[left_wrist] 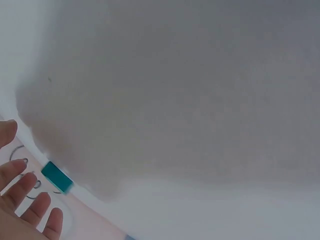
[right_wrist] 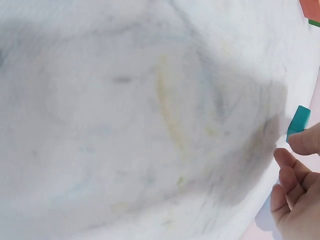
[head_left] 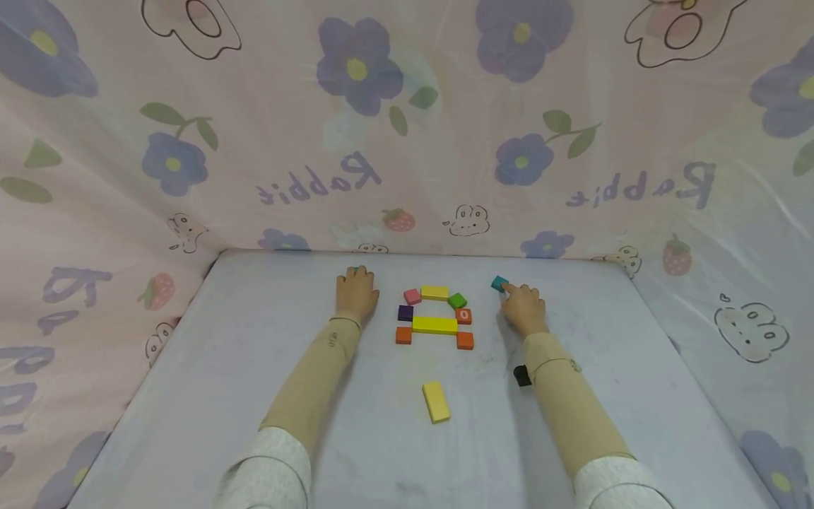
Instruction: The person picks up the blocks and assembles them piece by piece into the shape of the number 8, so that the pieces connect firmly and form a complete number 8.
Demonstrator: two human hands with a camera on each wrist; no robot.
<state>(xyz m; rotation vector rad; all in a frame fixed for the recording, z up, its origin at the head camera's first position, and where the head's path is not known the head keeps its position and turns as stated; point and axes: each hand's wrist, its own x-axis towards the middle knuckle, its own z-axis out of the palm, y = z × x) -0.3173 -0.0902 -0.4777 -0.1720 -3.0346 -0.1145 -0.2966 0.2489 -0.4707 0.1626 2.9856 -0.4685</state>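
My left hand (head_left: 357,293) reaches to the far left of the arrangement, fingers spread. Just past its fingertips is a teal block (left_wrist: 57,177), mostly hidden by the hand in the head view. On the other side, my right hand (head_left: 525,311) is beside a second teal block (head_left: 499,283). In the right wrist view its thumb overlaps the end of that block (right_wrist: 300,119), and the other fingers are bent loosely below, not around it. Whether the thumb presses on it I cannot tell.
Between the hands lies an arrangement of blocks: two yellow bars (head_left: 435,325), orange blocks (head_left: 403,336), a purple (head_left: 405,313), a pink (head_left: 413,296) and a green one (head_left: 456,301). Nearer are a loose yellow block (head_left: 436,402) and a black piece (head_left: 522,376) by the right forearm.
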